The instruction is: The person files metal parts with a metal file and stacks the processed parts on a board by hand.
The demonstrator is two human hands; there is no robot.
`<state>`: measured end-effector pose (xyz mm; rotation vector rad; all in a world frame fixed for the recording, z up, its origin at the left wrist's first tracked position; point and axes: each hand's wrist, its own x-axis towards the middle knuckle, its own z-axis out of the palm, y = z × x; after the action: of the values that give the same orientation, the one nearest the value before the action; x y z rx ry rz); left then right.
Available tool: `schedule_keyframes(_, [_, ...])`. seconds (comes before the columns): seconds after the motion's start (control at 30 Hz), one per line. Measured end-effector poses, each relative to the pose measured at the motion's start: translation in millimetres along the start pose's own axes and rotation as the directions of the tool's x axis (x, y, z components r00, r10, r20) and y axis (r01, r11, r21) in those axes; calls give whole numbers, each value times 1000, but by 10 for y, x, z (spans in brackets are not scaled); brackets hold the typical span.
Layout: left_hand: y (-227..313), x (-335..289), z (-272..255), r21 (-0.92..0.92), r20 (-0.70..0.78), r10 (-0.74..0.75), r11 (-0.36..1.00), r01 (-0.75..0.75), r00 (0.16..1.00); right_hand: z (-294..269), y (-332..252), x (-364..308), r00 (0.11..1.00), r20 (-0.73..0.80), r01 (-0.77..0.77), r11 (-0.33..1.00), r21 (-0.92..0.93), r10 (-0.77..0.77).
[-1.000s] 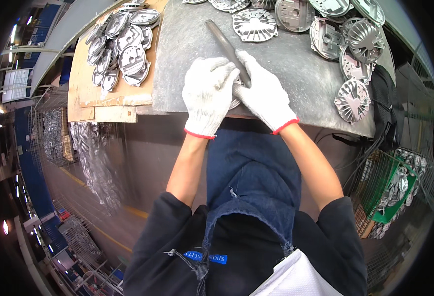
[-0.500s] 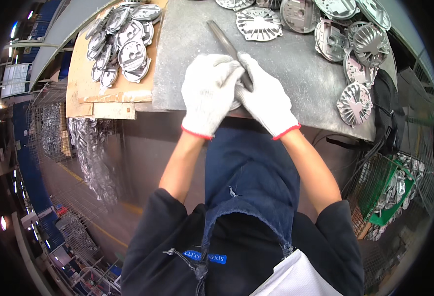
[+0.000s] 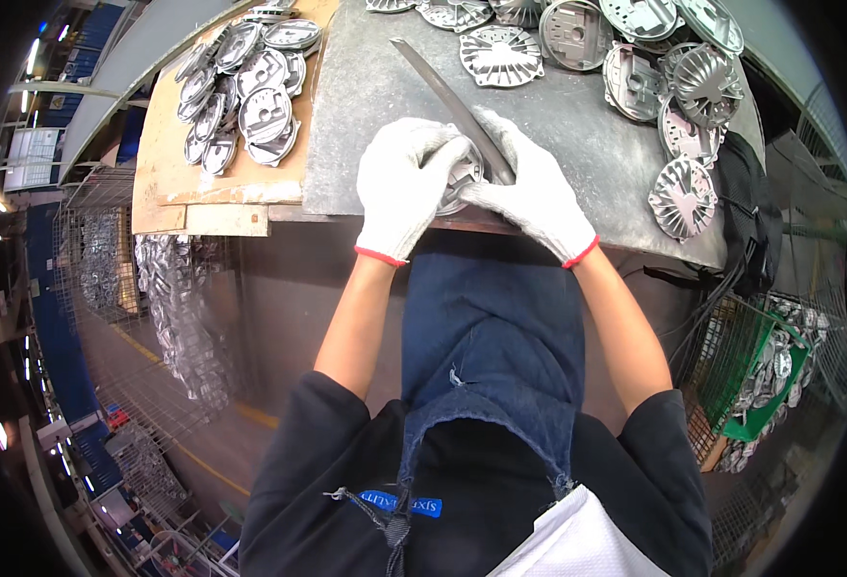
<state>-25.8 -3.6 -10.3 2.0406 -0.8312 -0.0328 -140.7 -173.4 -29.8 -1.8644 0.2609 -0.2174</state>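
Note:
Both of my hands wear white knitted gloves with red cuffs. My left hand (image 3: 404, 183) is closed round the left side of a round silver metal casting (image 3: 464, 181), which is tilted at the near edge of the worktable. In my right hand (image 3: 529, 188) is a long, flat, dark grey file (image 3: 442, 96). Its narrow end points away to the far left, and its near end runs under my right fingers. The file lies across or beside the casting's right side; whether they touch I cannot tell. Gloves hide much of the casting's rim.
Several finished-looking round castings (image 3: 635, 82) pile up at the back right of the grey worktable (image 3: 346, 125), with one finned casting (image 3: 683, 197) nearer me. More castings (image 3: 265, 111) are heaped on cardboard at the left. A black bag (image 3: 750, 221) hangs at the right edge; a green crate (image 3: 765, 394) stands below.
My right hand has drawn the file nearer and to the right, and that hand has moved slightly right. More of the casting now shows between my hands.

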Motion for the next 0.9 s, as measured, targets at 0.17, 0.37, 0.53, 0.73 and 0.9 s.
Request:
schedule_keyframes(0.17, [-24,-26,-14,134,-19,65,989,-62,998,-13,60,19,997,-60,44,993,106,-37])
schedule_keyframes(0.37, [-2,-24,38,141,-29,39,989,-35,999,-92,60,-28,993,-67,-66,932,357,96])
schedule_keyframes(0.53, [-17,-44,111,236,-90,142,965,-118,986,-164,-49,-54,957,27,-268,848,456,288])
schedule_keyframes(0.73, [-43,-131,236,261,-94,190,952,-160,977,-288,-352,-154,982,-187,-27,1000,-8,25])
schedule_keyframes(0.9, [-70,-143,210,283,-72,264,930,-234,962,-395,-629,-597,971,-175,106,951,-291,-162])
